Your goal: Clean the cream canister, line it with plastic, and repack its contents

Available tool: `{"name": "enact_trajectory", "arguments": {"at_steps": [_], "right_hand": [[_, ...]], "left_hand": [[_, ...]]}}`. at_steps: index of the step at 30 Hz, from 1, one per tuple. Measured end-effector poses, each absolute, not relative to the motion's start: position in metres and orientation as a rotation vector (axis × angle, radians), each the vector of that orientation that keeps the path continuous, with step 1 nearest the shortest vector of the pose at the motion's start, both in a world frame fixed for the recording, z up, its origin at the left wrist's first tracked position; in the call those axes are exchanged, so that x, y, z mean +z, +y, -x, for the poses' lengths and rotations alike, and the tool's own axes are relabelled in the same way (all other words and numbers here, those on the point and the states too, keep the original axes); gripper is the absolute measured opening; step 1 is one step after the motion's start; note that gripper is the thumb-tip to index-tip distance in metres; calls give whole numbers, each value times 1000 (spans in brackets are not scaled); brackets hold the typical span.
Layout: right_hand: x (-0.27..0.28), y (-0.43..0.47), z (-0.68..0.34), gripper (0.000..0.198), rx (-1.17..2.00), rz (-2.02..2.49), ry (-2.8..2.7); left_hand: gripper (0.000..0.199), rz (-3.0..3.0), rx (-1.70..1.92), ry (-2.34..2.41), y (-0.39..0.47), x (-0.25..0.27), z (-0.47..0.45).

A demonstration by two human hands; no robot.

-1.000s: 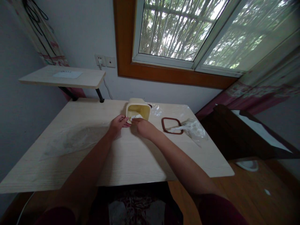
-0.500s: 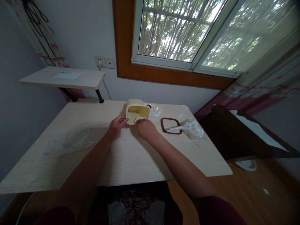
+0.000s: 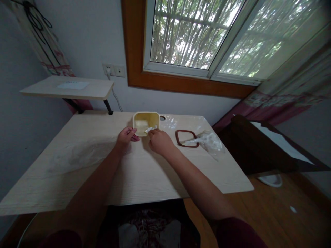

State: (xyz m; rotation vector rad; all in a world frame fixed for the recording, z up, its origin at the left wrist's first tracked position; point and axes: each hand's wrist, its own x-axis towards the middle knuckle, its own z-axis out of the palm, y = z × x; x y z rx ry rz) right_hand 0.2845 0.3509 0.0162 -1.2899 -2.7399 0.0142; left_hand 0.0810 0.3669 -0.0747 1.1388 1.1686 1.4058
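A pale yellow plastic container (image 3: 153, 120) is tilted at the far side of the table, with its open mouth facing me. My left hand (image 3: 126, 136) is closed on its lower left edge, thumb at the rim. At the lower right of the opening, my right hand (image 3: 160, 140) pinches a crumpled white tissue (image 3: 150, 129) against the inside of the container. The fingertips of that hand are partly hidden by the hand itself. To the right lies a brown rounded-square ring (image 3: 177, 137), with a crumpled clear plastic bag (image 3: 210, 141) overlapping its right side.
Thin clear plastic film (image 3: 82, 155) lies flat on the left of the table (image 3: 144, 179). A raised shelf (image 3: 95, 88) with a paper on it stands at the back left. Behind the container is a cable hole (image 3: 162, 118). A dark brown piece of furniture (image 3: 245, 148) stands at the right.
The container has tipped so that more of its inside faces me, and it sits slightly further left in view. Both hands have kept their holds, the tissue still in my right.
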Motion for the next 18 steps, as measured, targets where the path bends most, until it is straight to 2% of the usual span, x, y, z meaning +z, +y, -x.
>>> {"name": "enact_trajectory", "arguments": {"at_steps": [7,13,18], "right_hand": [[6,351,-266,41,317,903,-2728],[4,355,-283,44,75,1288,-2731],[4,353,-273,38,78,1246,-2753]], "left_hand": [[43,-1160,1400,1178,365,-76,-80],[45,-1124,1402,1186,364,-74,-80],[42,-1148,1379,1168,364,-76,-81]]}}
